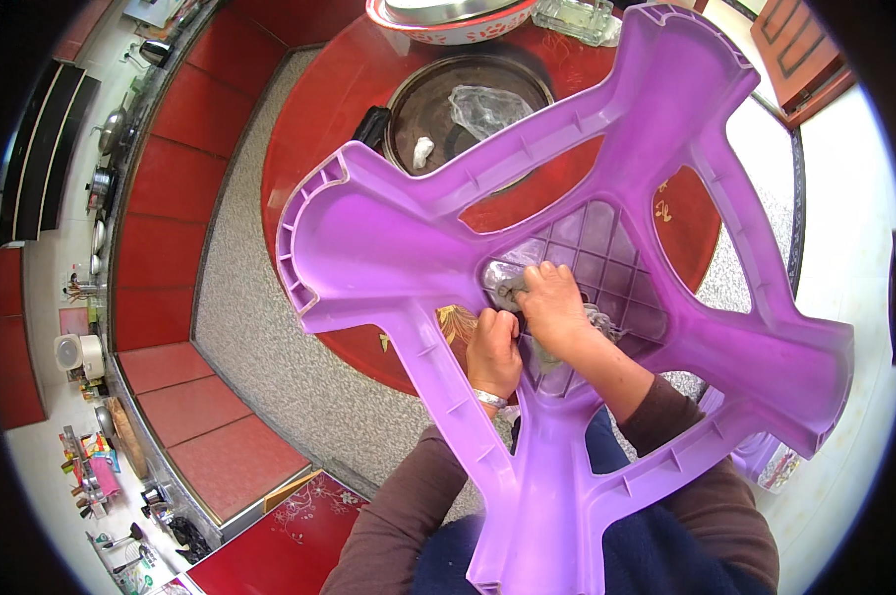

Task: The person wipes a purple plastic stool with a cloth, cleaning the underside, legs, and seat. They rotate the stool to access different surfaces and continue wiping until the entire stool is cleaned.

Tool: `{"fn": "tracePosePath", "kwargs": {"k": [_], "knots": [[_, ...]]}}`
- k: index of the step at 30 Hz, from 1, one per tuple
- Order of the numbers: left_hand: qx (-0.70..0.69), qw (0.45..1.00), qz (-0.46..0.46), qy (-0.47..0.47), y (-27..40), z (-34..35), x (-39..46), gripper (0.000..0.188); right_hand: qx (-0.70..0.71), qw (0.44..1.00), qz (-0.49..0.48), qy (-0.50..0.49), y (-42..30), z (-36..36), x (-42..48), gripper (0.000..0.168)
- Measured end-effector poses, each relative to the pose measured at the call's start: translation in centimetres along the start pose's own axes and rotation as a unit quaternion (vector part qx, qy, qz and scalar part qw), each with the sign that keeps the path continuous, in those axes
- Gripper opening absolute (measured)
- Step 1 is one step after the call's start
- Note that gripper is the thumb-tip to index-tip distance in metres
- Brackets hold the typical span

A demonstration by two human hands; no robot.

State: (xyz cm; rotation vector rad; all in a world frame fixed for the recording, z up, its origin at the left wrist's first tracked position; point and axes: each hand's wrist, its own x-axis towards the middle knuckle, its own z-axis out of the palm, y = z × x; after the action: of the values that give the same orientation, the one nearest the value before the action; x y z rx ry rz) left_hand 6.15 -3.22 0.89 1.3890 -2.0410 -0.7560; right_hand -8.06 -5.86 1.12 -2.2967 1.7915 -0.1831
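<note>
A purple plastic stool (559, 439) lies upside down before me, its hollow legs spread outward and the ribbed underside of its seat facing up. My right hand (555, 301) presses a grey cloth (509, 291) against a corner of that ribbed underside. More of the cloth shows beneath my right wrist. My left hand (494, 349), with a silvery bracelet at the wrist, is curled at the stool's inner edge, beside my right hand. Its fingertips are hidden, so what it grips does not show clearly.
Beyond the stool, a round red table (329, 141) bears a dark round tray (418, 97) with a clear plastic bag (485, 111), an enamel basin (455, 31) and a glass dish (574, 18). Red cabinets (161, 201) and a counter with pans line the left.
</note>
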Motion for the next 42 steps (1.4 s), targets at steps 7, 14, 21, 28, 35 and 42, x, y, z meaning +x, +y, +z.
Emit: {"fn": "tracePosePath", "kwargs": {"k": [7, 14, 21, 28, 35, 42], "knots": [[0.004, 1.0, 0.023, 0.008, -0.7, 0.2, 0.5, 0.011, 0.041, 0.994, -0.016, 0.102, -1.1, 2.0, 2.3, 0.016], [0.004, 1.0, 0.01, 0.006, -0.7, 0.2, 0.5, 0.011, 0.024, 0.998, -0.064, 0.01, 2.4, -1.3, 0.1, 0.014], [-0.01, 0.999, 0.031, -0.011, -0.6, 0.1, 0.8, 0.012, 0.056, 0.993, -0.052, 0.087, -0.2, 1.5, 2.2, 0.015], [0.008, 1.0, 0.022, -0.008, -0.8, -0.1, 0.7, 0.014, -0.004, 0.998, -0.033, 0.044, 0.6, -0.1, 2.2, 0.015], [0.015, 1.0, 0.003, -0.011, -0.2, 0.0, 0.8, 0.012, -0.009, 1.0, 0.001, 0.027, 0.2, 1.0, 2.3, 0.013], [0.029, 0.999, 0.012, -0.005, -0.5, 0.3, 0.7, 0.011, 0.125, 0.991, 0.039, 0.011, -0.8, 1.1, 2.3, 0.018]]}}
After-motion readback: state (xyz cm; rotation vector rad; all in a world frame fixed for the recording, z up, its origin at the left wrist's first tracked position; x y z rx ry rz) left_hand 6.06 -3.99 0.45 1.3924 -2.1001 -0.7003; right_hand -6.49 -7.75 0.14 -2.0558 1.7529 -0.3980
